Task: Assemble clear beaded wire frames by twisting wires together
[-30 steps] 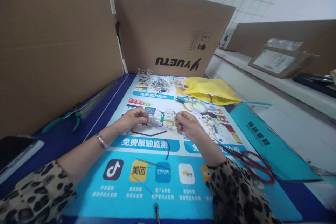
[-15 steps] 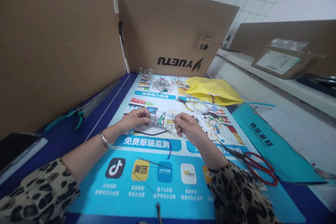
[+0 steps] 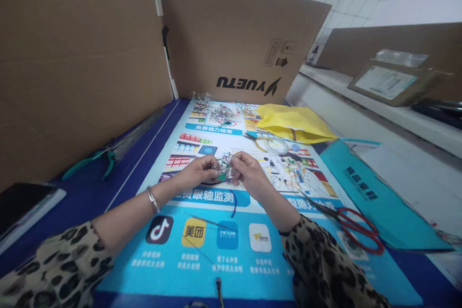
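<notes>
Closer together than in the earlier frame, both hands now pinch the small wire piece between them.

The left hand (image 3: 208, 171) grips its left side with thumb and fingers closed, and the right hand (image 3: 245, 171) pinches its right side. The wire piece (image 3: 225, 166), partly hidden by fingers and showing a bit of green, is held above the printed sheet (image 3: 260, 279) on the bench (image 3: 124, 178). Red-handled scissors (image 3: 357, 231) lie on the right, near the teal bag (image 3: 375, 197).
</notes>
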`<state>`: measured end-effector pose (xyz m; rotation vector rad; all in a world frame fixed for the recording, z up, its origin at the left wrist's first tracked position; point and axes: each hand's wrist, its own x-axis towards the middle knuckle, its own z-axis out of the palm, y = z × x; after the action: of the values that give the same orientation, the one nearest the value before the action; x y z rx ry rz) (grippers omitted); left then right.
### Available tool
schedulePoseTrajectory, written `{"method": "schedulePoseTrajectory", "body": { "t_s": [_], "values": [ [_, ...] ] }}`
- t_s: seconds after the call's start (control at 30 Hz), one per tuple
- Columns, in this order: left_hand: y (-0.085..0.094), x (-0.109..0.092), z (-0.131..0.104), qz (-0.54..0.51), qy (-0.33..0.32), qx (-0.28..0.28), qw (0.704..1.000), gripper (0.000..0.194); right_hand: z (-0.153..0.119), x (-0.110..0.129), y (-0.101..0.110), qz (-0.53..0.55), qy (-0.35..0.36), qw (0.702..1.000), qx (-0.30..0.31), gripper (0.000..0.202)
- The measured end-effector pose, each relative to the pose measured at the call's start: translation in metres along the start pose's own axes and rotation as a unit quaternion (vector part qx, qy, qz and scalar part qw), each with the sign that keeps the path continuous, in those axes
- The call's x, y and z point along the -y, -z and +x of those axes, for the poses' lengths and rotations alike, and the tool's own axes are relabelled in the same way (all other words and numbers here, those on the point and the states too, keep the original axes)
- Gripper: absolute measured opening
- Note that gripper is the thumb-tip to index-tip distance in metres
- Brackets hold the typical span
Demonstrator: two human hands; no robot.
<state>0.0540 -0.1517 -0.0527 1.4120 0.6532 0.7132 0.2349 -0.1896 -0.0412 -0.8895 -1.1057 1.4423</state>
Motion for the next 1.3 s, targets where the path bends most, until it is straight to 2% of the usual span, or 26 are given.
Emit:
{"method": "schedulePoseTrajectory", "body": {
  "t_s": [0.33,0.53,0.67,1.0,1.3],
  "values": [
    [0.001,-0.002,0.002,0.056,-0.009,-0.012,0.998,0.021,0.002,-0.006,0.003,-0.020,0.002,1.000,-0.003,0.028],
    [0.034,-0.005,0.004,0.076,-0.042,-0.029,0.996,0.016,-0.001,0.012,0.021,0.009,-0.008,0.998,-0.062,0.029],
    [0.049,-0.007,0.002,0.043,-0.059,-0.018,0.997,0.015,-0.004,0.017,0.027,-0.007,-0.019,0.999,-0.042,0.030],
    [0.033,-0.005,0.004,0.035,-0.039,-0.047,0.998,0.016,0.000,0.000,0.025,-0.160,-0.020,0.987,-0.021,0.027],
    [0.026,-0.003,0.005,0.057,-0.046,-0.040,0.997,0.017,0.003,-0.003,0.019,-0.125,0.011,0.991,-0.037,0.026]
  ]
}}
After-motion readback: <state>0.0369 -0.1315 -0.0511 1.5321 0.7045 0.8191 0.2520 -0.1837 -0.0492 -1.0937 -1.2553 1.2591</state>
